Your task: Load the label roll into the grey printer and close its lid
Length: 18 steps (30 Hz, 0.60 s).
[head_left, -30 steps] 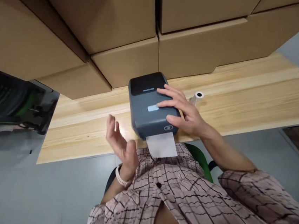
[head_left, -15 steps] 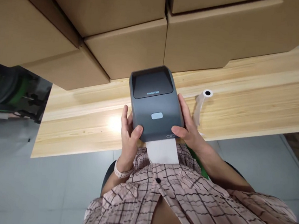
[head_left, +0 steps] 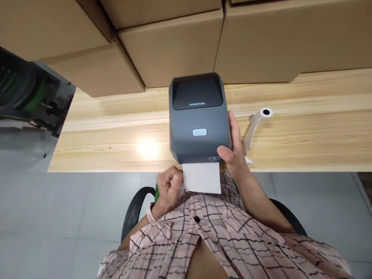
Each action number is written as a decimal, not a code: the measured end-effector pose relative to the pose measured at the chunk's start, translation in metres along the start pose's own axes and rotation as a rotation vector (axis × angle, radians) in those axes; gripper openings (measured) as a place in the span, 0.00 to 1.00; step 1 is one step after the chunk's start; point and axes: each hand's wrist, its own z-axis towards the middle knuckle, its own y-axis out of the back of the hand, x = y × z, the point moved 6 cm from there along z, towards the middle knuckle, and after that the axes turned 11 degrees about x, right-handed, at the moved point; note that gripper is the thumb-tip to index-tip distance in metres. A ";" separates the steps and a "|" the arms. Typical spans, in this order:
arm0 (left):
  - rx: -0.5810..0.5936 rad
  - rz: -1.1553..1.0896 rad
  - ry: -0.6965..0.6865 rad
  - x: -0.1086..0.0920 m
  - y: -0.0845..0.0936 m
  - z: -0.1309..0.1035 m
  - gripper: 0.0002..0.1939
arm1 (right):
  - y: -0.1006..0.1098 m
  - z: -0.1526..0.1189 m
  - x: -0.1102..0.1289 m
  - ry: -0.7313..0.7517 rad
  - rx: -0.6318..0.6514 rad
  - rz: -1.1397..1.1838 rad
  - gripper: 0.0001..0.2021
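A dark grey printer (head_left: 201, 119) with a black window and a pale blue button sits at the table's front edge. From its near side hangs a wide white paper strip (head_left: 202, 177). My right hand (head_left: 235, 153) grips the printer's right side, thumb on the top near the front corner. Just below the printer's front left corner, my left hand (head_left: 170, 186) is curled closed beside the strip's left edge; what its fingers hold, if anything, is hidden.
Large cardboard boxes (head_left: 171, 46) stand along the back of the wooden table (head_left: 113, 145). A white paper roll (head_left: 266, 112) with a loose tail lies right of the printer. Black chair arms (head_left: 137, 209) flank the body. Dark equipment (head_left: 10, 87) stands at the far left.
My left hand has left the printer's left side, moved down toward the paper strip and curled its fingers. My right hand keeps its grip. The view has shifted slightly.
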 end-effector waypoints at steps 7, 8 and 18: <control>0.418 -0.541 0.619 0.008 -0.035 0.000 0.25 | 0.000 -0.001 -0.005 0.023 -0.006 -0.059 0.50; 0.427 -0.591 0.639 0.008 -0.037 0.001 0.25 | 0.001 -0.001 -0.005 0.021 -0.008 -0.055 0.51; 0.254 -0.175 0.292 0.002 -0.008 0.008 0.27 | 0.007 0.000 0.068 0.229 -0.101 -0.781 0.19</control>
